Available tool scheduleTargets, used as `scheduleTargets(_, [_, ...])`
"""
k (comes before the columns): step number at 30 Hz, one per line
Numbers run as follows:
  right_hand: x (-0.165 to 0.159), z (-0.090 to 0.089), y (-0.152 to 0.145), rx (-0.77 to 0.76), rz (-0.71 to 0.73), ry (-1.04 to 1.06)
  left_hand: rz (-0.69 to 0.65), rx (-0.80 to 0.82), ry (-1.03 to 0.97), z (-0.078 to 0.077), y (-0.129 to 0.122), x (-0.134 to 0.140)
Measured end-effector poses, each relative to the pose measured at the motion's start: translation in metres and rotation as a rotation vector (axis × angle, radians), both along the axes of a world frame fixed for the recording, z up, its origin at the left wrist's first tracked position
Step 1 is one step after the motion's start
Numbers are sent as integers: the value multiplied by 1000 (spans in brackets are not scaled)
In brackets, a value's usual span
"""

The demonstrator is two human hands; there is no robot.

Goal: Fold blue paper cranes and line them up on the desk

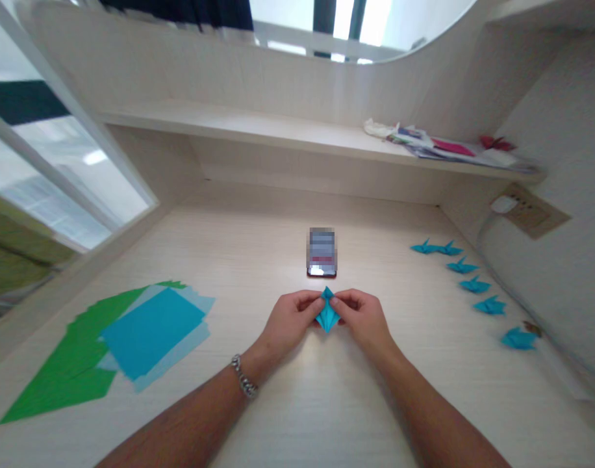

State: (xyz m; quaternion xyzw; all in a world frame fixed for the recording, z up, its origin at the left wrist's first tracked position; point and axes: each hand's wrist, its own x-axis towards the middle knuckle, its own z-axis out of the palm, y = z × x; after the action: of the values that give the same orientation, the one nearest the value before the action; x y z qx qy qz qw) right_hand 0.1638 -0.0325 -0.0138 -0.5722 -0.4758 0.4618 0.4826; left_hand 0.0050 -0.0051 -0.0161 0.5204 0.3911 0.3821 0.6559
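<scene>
A small blue folded origami paper (pixel 328 316), diamond-shaped with a crease down its middle, is pinched between my two hands just above the desk. My left hand (pixel 293 316) grips its left edge with thumb and fingers. On the opposite edge, my right hand (pixel 362 314) holds it the same way, thumb on top. The fingertips beneath the paper are partly hidden. Right beyond the hands lies a phone (pixel 321 252) with a blurred screen.
Blue paper sheets (pixel 154 331) lie over green sheets (pixel 58 370) at the left. Several folded blue paper cranes (pixel 475 285) line the right side, near a cable (pixel 502 286) and wall socket (pixel 534 209). A shelf (pixel 278 133) holding papers (pixel 448 148) spans the back.
</scene>
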Motion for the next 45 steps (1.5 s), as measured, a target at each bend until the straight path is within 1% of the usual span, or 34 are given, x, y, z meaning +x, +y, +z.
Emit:
scheduleTargets(4, [-1,0,0,2,9,-39,-10,21,42,-3,2,-1])
scheduleTargets(8, [-1,-2,0,5,7,-64,-10,9,34,-2,1,0])
scheduleTargets(12, [0,-2,0,-6,15,-68,-3,-36,36,0,1,0])
scheduleTargets(16, [0,-3,1,-27,32,-58,10,-69,59,-1,2,-1])
scheduleTargets(19, [0,-3,1,-37,44,-34,21,-98,36,-2,2,-1])
scheduleTargets(24, [0,0,1,8,51,-90,21,-109,-1,-1,2,-2])
scheduleTargets(30, [4,3,2,86,21,-172,-19,-60,85,-1,2,-2])
scheduleTargets(35, [4,2,3,54,46,-109,-82,-34,146,5,-2,0])
scheduleTargets(41, [2,3,3,-19,20,51,-122,-26,148,8,-4,1])
scheduleTargets(45, [2,5,2,-50,-1,92,-131,-9,149,9,-4,0])
